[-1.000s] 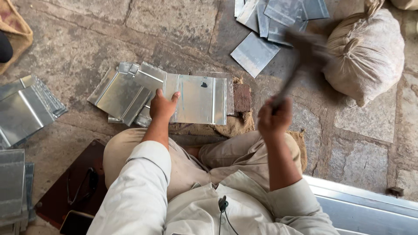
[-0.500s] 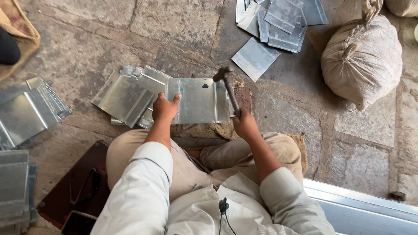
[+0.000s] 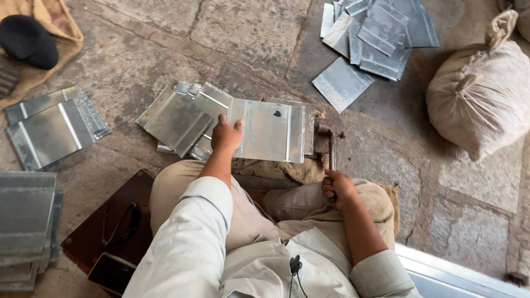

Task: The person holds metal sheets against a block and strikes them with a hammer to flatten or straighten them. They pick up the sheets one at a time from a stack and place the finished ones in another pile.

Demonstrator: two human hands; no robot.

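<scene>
The person sits on the stone floor (image 3: 165,49), knees drawn up, with a flat metal sheet (image 3: 273,129) lying just ahead of the legs. The left hand (image 3: 225,137) is pressed down on the near left corner of that sheet, thumb and fingers spread over its edge rather than curled round anything. The right hand (image 3: 338,187) is clamped around the handle of a hammer (image 3: 330,149), whose head sits low beside the sheet's right edge; whether the head actually touches the metal or the block under it is hard to make out from here. To the left of the sheet, and partly under it, lies a loose stack of folded sheets (image 3: 176,118). Another pile of flat sheets (image 3: 375,33) is scattered at the top of the floor, well apart from the hands, and a tied cloth sack (image 3: 483,96) stands to its right. At the far left lie two more stacks of sheet metal (image 3: 52,127), and beside the person's left knee a dark board (image 3: 94,237) carries a pair of spectacles (image 3: 121,223).
</scene>
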